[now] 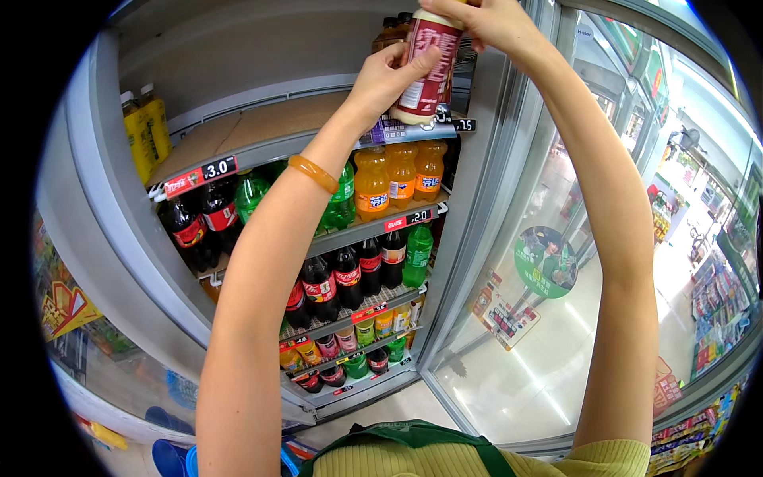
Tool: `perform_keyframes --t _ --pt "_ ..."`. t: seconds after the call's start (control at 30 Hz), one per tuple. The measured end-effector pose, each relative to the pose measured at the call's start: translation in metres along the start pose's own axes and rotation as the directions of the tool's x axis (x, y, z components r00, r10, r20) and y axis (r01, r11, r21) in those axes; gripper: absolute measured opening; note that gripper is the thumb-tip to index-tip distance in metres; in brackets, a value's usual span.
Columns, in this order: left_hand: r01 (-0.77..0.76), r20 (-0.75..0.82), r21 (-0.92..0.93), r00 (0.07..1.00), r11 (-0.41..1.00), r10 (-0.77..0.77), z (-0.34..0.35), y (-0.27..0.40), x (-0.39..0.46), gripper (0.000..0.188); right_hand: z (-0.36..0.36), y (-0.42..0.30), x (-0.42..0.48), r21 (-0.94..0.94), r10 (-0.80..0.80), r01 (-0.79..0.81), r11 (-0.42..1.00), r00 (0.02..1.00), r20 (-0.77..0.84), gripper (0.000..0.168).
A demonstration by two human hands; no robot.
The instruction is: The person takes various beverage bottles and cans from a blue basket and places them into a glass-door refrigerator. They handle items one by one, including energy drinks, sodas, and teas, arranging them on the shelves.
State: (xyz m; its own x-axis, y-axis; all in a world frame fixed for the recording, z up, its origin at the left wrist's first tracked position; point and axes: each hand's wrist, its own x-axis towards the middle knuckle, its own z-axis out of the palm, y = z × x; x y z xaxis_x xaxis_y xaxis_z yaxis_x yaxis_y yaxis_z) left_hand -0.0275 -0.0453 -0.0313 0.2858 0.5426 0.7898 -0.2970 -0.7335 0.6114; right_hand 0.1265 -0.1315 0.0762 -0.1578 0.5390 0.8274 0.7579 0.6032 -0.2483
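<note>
A bottle with a dark red label and cream ends (434, 68) is raised before the upper right of an open drinks cooler. My left hand (396, 77) is closed round its lower side, thumb across the label. At its top, partly cut off by the frame's edge, my right hand (486, 21) has its fingers on the cap end. Just behind stand dark-capped bottles (390, 27) on the top shelf. Below hangs a price tag (465, 125). Orange soda bottles (372, 185) fill part of the shelf underneath.
Cardboard lines the top shelf (262, 122), with yellow bottles (146, 131) at its left end. Cola bottles (347, 277) and green bottles (418, 255) stand lower. A glass door (536, 358) is swung wide on the right. Blue containers (170, 458) are on the floor at lower left.
</note>
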Motion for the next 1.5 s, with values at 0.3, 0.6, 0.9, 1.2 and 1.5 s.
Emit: perform_keyframes --t 0.3,0.6,0.9,1.2,1.5 --pt "0.137 -0.114 0.342 0.988 0.930 -0.104 -0.008 -0.032 0.029 0.093 -0.014 0.060 0.026 -0.275 0.039 -0.039 0.961 0.999 -0.005 0.054" --pt "0.209 -0.161 0.449 0.975 0.869 -0.152 -0.018 -0.047 0.033 0.085 0.020 0.077 0.044 -0.133 0.248 -0.230 0.964 0.959 0.137 0.035" --pt "0.201 -0.150 0.468 0.978 0.861 -0.146 -0.016 -0.038 0.025 0.093 0.054 0.085 0.050 -0.455 0.107 -0.129 0.881 0.992 -0.073 0.026" --pt "0.153 -0.217 0.548 0.975 0.823 -0.036 -0.018 -0.054 0.027 0.091 0.026 0.067 0.059 -0.502 0.222 -0.086 0.861 0.951 0.217 0.053" --pt "0.116 -0.183 0.597 0.983 0.794 -0.006 -0.016 -0.055 0.028 0.090 0.017 0.060 0.077 -0.606 0.407 -0.100 0.789 0.824 0.395 0.045"
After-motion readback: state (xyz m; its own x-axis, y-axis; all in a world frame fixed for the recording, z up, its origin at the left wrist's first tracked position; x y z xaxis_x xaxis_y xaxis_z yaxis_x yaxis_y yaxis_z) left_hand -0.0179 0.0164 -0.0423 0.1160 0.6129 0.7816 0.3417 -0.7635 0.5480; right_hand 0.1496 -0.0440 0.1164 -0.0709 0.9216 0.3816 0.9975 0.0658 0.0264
